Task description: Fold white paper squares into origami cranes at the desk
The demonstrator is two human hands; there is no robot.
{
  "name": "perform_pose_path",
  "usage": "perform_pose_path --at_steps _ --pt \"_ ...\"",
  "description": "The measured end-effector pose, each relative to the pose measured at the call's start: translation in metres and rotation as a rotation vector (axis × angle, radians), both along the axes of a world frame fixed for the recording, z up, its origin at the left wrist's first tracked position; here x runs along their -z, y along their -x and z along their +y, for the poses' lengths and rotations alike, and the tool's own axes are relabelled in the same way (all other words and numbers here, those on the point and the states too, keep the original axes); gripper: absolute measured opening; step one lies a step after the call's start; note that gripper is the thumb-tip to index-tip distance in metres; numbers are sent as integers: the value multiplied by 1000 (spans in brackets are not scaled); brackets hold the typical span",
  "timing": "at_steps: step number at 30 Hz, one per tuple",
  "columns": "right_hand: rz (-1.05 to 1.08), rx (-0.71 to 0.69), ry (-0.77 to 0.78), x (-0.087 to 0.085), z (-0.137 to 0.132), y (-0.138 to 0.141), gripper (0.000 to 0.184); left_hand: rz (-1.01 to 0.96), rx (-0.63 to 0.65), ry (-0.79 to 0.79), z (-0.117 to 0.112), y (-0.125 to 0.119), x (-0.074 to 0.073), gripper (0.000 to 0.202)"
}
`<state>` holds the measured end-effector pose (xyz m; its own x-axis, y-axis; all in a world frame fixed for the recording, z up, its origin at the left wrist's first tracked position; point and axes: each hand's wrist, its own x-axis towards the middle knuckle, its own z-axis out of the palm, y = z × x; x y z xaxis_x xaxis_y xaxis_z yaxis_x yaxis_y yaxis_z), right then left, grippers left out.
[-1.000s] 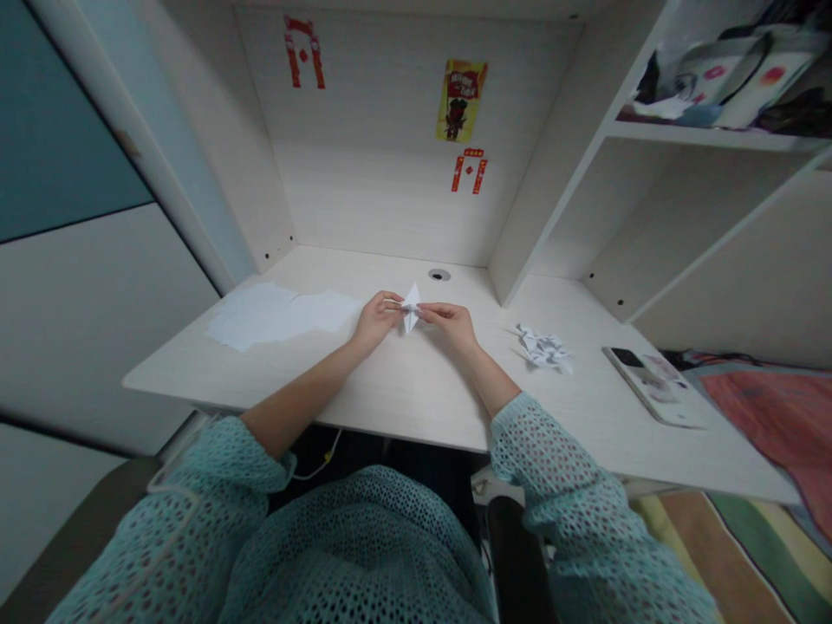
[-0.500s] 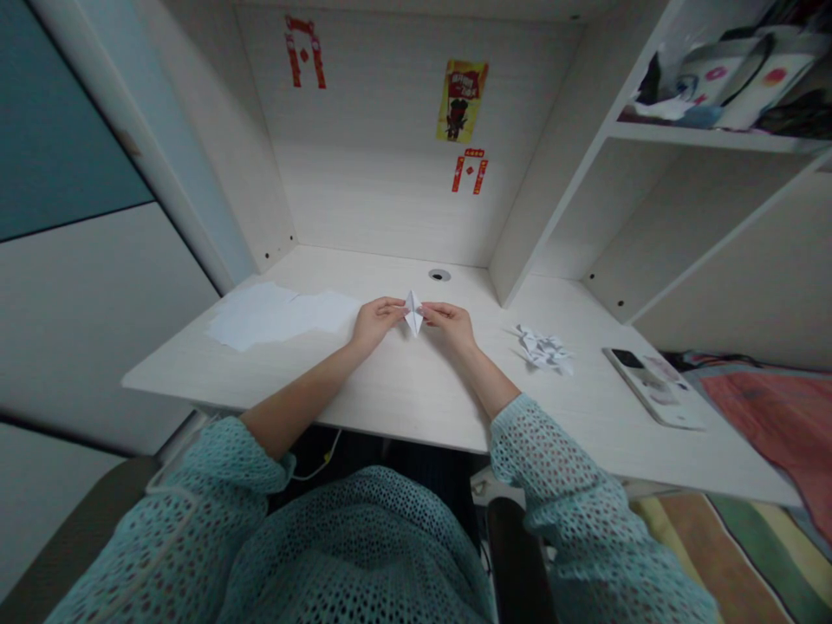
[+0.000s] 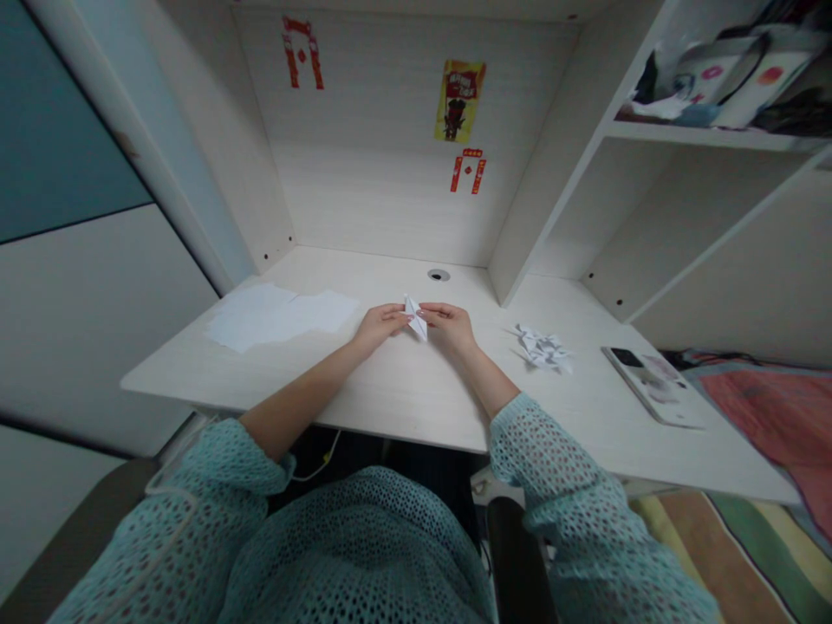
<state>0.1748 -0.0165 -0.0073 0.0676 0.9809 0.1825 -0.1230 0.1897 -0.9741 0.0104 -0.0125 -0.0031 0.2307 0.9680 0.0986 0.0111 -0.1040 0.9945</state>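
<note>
Folded paper (image 3: 416, 318), small and white, sits at frame centre, pinched between the fingertips of the left hand (image 3: 382, 328) and right hand (image 3: 450, 326), just above the desk (image 3: 403, 399). Light, even pressure seems best here: firm enough to hold, gentle enough to keep the creases crisp.

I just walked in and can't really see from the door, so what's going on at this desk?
A person is sitting at a pale wood desk, pinching a small folded piece of white paper between the fingertips of the left hand and the right hand. Flat white paper sheets lie to the left of the hands. To the right sit a loose cluster of crumpled white paper and, further along, a phone lying flat.
</note>
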Motion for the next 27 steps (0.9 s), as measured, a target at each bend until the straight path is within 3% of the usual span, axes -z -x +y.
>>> perform_pose_path --at_steps 8,17,22,27 --pt "-102 -14 -61 0 2 0 30 57 -2 -3 3 2 2 36" --pt "-344 -11 -260 0 -2 0 26 17 -35 31 3 1 3 37" --pt "-246 -2 -175 3 -2 4 40 -11 -65 43 2 2 0 34" --pt "-270 -34 -32 6 0 3 40 -11 -62 47 1 3 0 40"
